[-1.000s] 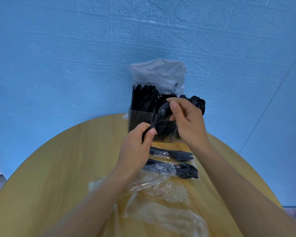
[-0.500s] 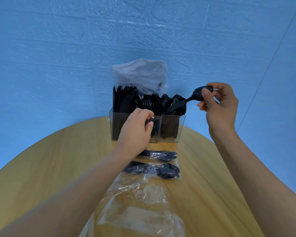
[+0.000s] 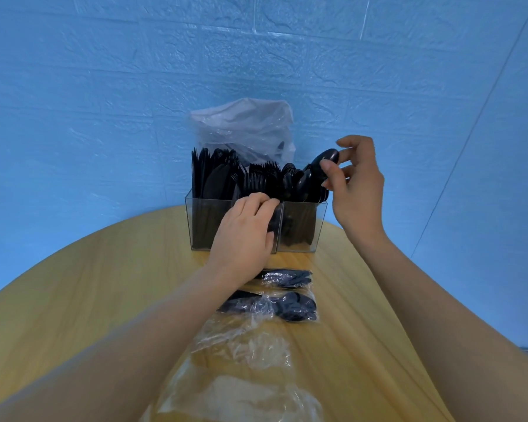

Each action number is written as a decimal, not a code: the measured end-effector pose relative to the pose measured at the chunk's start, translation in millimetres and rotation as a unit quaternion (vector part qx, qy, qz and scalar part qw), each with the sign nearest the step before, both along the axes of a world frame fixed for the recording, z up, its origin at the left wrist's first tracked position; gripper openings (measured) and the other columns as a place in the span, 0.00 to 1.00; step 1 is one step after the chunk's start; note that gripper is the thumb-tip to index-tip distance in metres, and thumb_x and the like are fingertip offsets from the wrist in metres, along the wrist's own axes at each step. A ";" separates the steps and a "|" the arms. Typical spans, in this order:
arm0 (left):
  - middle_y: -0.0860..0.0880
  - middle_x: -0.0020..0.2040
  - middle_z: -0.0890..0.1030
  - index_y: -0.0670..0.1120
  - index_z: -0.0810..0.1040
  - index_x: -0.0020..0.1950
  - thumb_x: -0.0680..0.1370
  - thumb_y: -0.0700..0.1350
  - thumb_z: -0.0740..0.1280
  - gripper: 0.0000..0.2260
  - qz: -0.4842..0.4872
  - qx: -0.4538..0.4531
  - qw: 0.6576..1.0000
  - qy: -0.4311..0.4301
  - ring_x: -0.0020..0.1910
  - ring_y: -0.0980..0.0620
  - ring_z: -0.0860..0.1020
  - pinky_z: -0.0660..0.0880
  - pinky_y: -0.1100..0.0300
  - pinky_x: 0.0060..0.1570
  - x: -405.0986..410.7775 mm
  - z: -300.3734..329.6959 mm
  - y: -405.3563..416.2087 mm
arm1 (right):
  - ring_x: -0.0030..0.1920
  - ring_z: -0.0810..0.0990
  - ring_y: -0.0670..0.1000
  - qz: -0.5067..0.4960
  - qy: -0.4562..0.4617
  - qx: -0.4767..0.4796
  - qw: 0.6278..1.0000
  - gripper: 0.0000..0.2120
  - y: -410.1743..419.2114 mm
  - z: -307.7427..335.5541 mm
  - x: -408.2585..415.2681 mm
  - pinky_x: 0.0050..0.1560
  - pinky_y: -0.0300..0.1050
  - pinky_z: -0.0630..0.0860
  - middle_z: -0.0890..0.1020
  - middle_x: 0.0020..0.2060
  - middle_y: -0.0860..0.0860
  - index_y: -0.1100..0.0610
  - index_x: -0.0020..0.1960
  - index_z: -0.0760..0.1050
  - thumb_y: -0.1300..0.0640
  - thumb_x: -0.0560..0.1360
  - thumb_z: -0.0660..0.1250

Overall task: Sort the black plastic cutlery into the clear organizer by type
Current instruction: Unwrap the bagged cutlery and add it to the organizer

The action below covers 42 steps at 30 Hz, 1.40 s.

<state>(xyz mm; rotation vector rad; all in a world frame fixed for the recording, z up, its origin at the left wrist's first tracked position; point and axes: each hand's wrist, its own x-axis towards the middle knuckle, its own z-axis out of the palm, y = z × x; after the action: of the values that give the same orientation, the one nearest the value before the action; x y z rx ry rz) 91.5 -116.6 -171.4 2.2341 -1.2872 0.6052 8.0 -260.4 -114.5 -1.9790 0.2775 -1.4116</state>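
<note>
The clear organizer (image 3: 302, 226) stood at centre frame on the round wooden worktop (image 3: 89, 300), against the blue wall. Three compartments were seen, packed upright: knives at left, forks in the middle, spoons at right. A black spoon (image 3: 322, 164) was pinched by its bowl between thumb and fingertips of the right hand (image 3: 357, 190), right of centre, handle down among the spoons of the right compartment; how deep it sat could not be told. The left hand (image 3: 244, 236) was laid against the organizer's front wall, fingers curled over the rim at the divider, apparently steadying it. Two wrapped cutlery packs (image 3: 287, 306) lay just below the organizer, unopened; empty wrappers (image 3: 241, 348) trailed toward the bottom of the frame. A plastic bag (image 3: 244, 129) stood behind the organizer. Judged: the step was best done by feeding the handle straight down into a gap, bowl facing the same way as its neighbours, and letting go only once the handle had bottomed. The brace at the rim should be kept, since the crowded compartment might resist and tip the light box.
</note>
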 end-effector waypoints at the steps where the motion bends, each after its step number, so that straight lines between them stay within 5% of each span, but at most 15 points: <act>1: 0.50 0.67 0.68 0.47 0.66 0.72 0.77 0.43 0.65 0.23 -0.001 0.000 1.000 -0.003 0.67 0.52 0.64 0.61 0.58 0.69 0.5 -0.4 0.2 | 0.31 0.76 0.42 0.001 0.011 -0.001 1.000 0.09 0.2 -2.3 3.4 0.41 0.49 0.77 0.74 0.38 0.41 0.53 0.53 0.68 0.61 0.77 0.65; 4: 0.50 0.67 0.68 0.47 0.66 0.72 0.76 0.43 0.65 0.23 -0.005 -0.001 1.000 -0.008 0.67 0.51 0.65 0.62 0.58 0.68 1.3 -0.5 0.8 | 0.36 0.76 0.48 -0.016 0.047 -0.043 0.998 0.05 0.4 -13.0 13.3 0.42 0.50 0.76 0.73 0.44 0.46 0.56 0.49 0.71 0.61 0.75 0.67; 11: 0.51 0.69 0.67 0.48 0.64 0.73 0.77 0.43 0.64 0.24 -0.022 0.016 1.000 0.002 0.68 0.52 0.64 0.62 0.58 0.67 3.2 3.7 5.1 | 0.40 0.69 0.46 -0.079 0.114 -0.091 0.986 0.10 2.8 -31.3 22.4 0.41 0.32 0.62 0.70 0.49 0.52 0.63 0.53 0.77 0.64 0.73 0.70; 16: 0.52 0.71 0.66 0.48 0.63 0.74 0.78 0.44 0.64 0.24 -0.038 0.032 0.999 0.023 0.68 0.53 0.65 0.63 0.58 0.67 -1.8 9.9 14.5 | 0.40 0.70 0.46 -0.084 0.109 -0.078 0.987 0.13 15.9 -33.7 10.9 0.45 0.33 0.66 0.69 0.48 0.48 0.60 0.58 0.78 0.62 0.74 0.69; 21: 0.52 0.67 0.69 0.49 0.66 0.72 0.79 0.45 0.63 0.21 -0.035 0.039 0.998 0.044 0.64 0.53 0.68 0.67 0.58 0.62 -11.2 10.3 37.2 | 0.37 0.72 0.38 -0.044 0.138 -0.032 0.989 0.03 47.1 -44.3 -1.9 0.41 0.25 0.66 0.75 0.44 0.49 0.57 0.48 0.79 0.62 0.74 0.68; 30: 0.55 0.57 0.74 0.50 0.77 0.60 0.78 0.46 0.64 0.10 -0.042 0.050 0.990 0.127 0.55 0.56 0.73 0.71 0.60 0.56 -30.7 -12.3 99.5 | 0.41 0.74 0.43 0.023 0.318 -0.006 0.948 0.02 95.2 -67.0 -26.7 0.41 0.33 0.70 0.79 0.42 0.47 0.54 0.45 0.80 0.59 0.74 0.69; 42: 0.57 0.58 0.72 0.52 0.74 0.63 0.75 0.46 0.69 0.16 -0.026 -0.008 0.979 0.204 0.55 0.63 0.69 0.64 0.71 0.54 -42.4 -38.2 116.1 | 0.55 0.73 0.49 0.033 0.464 -0.080 0.882 0.13 96.7 -73.7 -52.7 0.56 0.43 0.71 0.78 0.53 0.49 0.54 0.59 0.78 0.54 0.76 0.67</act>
<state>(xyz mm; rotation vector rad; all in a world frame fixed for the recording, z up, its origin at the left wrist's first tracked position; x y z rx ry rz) 49.1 -0.5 -209.7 2.1572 -1.1178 0.1214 -44.6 -163.8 -188.3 -2.6521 0.5114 -0.3411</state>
